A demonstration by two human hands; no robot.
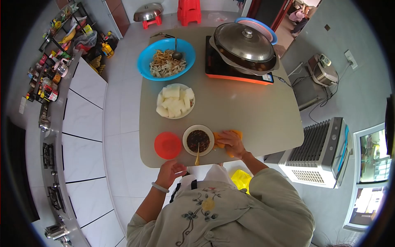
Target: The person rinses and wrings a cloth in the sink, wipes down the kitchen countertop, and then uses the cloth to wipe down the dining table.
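My right hand [231, 143] presses down on an orange cloth [221, 136] at the table's front edge, its fingers over the fabric. Just left of the cloth is a white bowl [185, 142] of dark sauce, with a light-coloured spoon [197, 156] leaning over its near rim. My left hand [168, 173] hangs at the front edge, its fingers loosely bent and slightly apart, with nothing clearly seen in them. Close above it stands a red plastic bowl [168, 145]. Beyond these, a plate [187, 113] carries white chunky pieces [175, 101].
A blue basin [145, 61] with shredded food and a ladle [177, 53] sits at the far left. A lidded pan [245, 41] rests on an induction cooker [238, 77] at the far right. An air cooler [314, 150] stands right of the table [251, 109].
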